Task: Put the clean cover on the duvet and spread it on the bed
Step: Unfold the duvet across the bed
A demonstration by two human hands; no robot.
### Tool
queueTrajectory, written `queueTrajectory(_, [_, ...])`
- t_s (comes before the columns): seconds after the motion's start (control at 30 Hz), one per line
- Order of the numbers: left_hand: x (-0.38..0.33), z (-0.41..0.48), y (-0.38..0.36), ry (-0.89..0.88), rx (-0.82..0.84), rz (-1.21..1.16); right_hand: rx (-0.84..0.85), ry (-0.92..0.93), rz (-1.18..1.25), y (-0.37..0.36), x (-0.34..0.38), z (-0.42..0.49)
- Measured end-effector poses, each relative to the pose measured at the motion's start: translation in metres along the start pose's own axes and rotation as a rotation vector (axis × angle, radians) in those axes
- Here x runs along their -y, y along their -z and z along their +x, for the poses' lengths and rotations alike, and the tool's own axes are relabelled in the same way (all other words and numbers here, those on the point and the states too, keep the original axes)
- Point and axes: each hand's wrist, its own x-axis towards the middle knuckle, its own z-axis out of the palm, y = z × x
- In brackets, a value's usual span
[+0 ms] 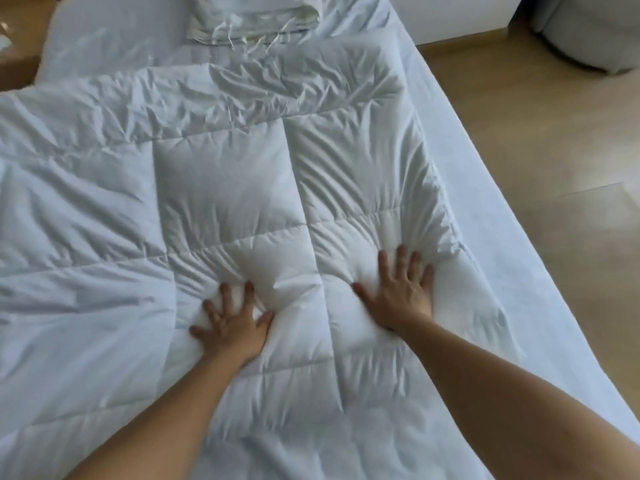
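- Now, the duvet lies bare and quilted across the middle and left of the frame, with its right edge just short of the mattress side and its far edge rumpled toward the top.
- Left hand, lower centre: fingers spread, palm pressed into the filling, gripping nothing.
- Right hand, right of centre: flat, fingers fanned, also pressing down with nothing held.
- The step looks like flattening the duvet before the cover goes on. To do it well, sweep outward from the stitched seams toward the edges, and square the near right corner so it is easy to find inside the cover.
- The bunched ridge along the top needs pulling straight too.
- Folded cover, or so it seems, waits at top centre, apart from the duvet.
- Bed sheet shows bare on the right, with wooden floor beyond.
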Motion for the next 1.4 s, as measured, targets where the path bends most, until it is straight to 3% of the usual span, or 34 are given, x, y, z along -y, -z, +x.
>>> queueTrajectory(0.2, [-0.052,-0.111,-0.007,-0.139,0.237,0.085,0.222,0.132,-0.015,0.001,-0.057,-0.096])
queueTrajectory(0.27, [-0.064,-0.138,0.005,-0.254,0.247,0.013,0.294,0.185,0.011,0.019,-0.069,-0.127])
queueTrajectory(0.33, [-0.078,-0.162,0.019,-0.347,0.16,-0.09,0.32,0.177,0.185,0.047,-0.08,-0.152])
queueTrajectory(0.4, [-0.092,-0.181,0.036,-0.394,0.034,-0.144,0.243,0.106,0.374,0.074,-0.092,-0.171])
queueTrajectory(0.53, [-0.132,-0.241,0.069,-0.454,-0.099,-0.246,0.031,0.08,0.481,0.135,-0.151,-0.218])
queueTrajectory(0.7, [-0.198,-0.337,0.092,-0.467,-0.225,-0.561,-0.092,0.067,0.952,0.204,-0.27,-0.253])
queueTrajectory(0.83, [-0.267,-0.398,0.092,-0.432,-0.353,-0.665,-0.135,0.087,1.118,0.249,-0.388,-0.254])
queueTrajectory(1.1, [-0.402,-0.461,0.071,-0.308,-0.401,-0.876,-0.081,0.167,1.187,0.33,-0.544,-0.22])
queueTrajectory(1.27, [-0.451,-0.446,0.075,-0.2,-0.444,-0.879,0.026,0.242,1.114,0.353,-0.56,-0.165])
queueTrajectory(1.4, [-0.497,-0.41,0.091,-0.148,-0.488,-0.926,0.158,0.355,0.916,0.369,-0.56,-0.098])
